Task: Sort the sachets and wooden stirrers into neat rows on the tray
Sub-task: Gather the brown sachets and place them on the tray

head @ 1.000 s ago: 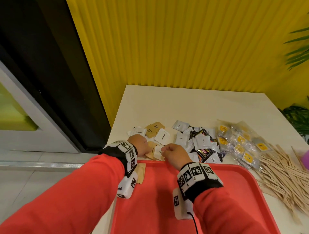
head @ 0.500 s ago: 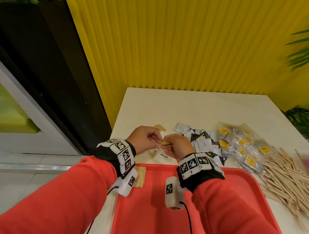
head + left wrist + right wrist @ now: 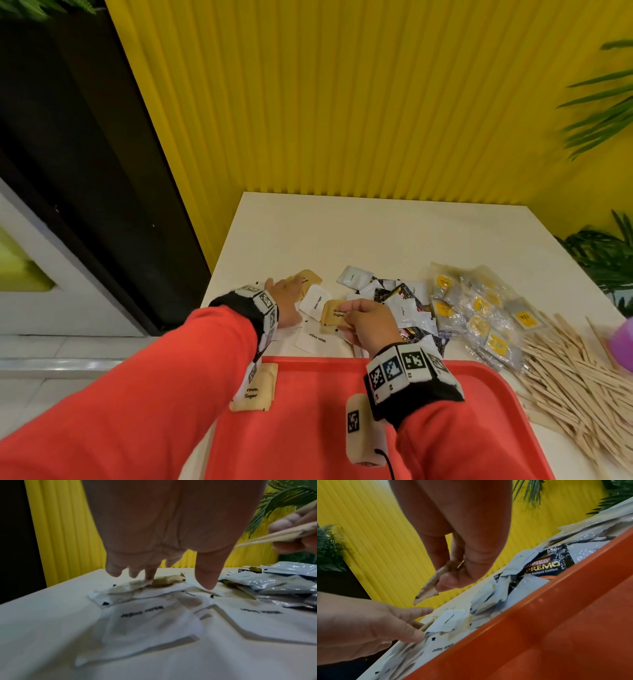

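Observation:
My right hand [image 3: 363, 317] pinches a small stack of brown sugar sachets [image 3: 334, 315] just above the table, beyond the red tray's [image 3: 308, 428] far rim; the same stack [image 3: 428, 586] shows edge-on in the right wrist view. My left hand [image 3: 284, 298] reaches into the pile on the left with straight fingers [image 3: 149, 573], touching a brown sachet [image 3: 163, 581] that lies among white sugar sachets [image 3: 145, 615]. One brown sugar sachet [image 3: 257, 390] lies in the tray's far left corner. Wooden stirrers [image 3: 565, 370] are heaped at the right.
White, black coffee [image 3: 404, 298] and clear yellow-labelled tea sachets [image 3: 479, 308] are strewn over the cream table [image 3: 376, 233]. The table's left edge drops to the floor. A purple object [image 3: 623, 342] sits at the right edge. A yellow ribbed wall [image 3: 342, 102] stands behind.
The hands were together over the pile; now they have parted. The brown sachets stay in my right hand, and my left hand has gone back left into the sachets.

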`<state>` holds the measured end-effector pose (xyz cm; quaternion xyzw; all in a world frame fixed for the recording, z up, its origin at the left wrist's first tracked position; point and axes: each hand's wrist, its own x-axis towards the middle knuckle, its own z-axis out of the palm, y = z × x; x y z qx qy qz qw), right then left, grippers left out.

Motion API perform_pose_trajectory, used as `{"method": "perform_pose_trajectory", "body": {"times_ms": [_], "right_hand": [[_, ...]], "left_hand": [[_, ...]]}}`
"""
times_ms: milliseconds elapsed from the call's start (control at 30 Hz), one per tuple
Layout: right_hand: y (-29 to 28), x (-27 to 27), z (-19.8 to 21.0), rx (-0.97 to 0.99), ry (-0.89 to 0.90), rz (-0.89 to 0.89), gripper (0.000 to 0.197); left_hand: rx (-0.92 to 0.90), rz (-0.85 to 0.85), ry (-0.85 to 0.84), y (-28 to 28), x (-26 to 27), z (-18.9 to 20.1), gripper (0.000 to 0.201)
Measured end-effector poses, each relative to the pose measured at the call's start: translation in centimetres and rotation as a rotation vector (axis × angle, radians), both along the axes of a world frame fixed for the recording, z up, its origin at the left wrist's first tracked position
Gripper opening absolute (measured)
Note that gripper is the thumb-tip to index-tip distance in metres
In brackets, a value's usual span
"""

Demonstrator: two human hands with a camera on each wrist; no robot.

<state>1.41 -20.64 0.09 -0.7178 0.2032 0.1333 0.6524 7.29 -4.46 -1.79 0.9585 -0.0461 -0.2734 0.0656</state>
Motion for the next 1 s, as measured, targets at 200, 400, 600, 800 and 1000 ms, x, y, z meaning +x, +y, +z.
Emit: {"method": "perform_pose_trajectory", "body": {"times_ms": [200, 400, 600, 800, 1000], "right_hand": [[-0.4, 0.1, 0.1, -0.015, -0.001, 0.007, 0.032], [-0.5, 0.1, 0.0, -0.039, -0.010, 0.025, 0.032], [-0.4, 0.0, -0.1, -0.074, -0.024, 0.012, 0.032], [0.5, -0.1, 0.5, -0.049, -0.117, 0.029, 0.017], [0.6, 0.3, -0.1, 0.045, -0.040, 0.050, 0.014]], "left_hand": [[0.006, 0.058, -0.050, 0.0, 0.3, 0.3, 0.063], [-0.110, 0.132, -0.163, 0.1, 0.5, 1.2, 0.022], [-0.311, 0.266, -0.262, 0.2, 0.2, 3.3, 0.040], [-0.896, 0.455, -0.001, 0.2, -0.6, 4.9, 0.005], [-0.976, 0.457, 0.186, -1.5, -1.2, 4.0, 0.016]]}}
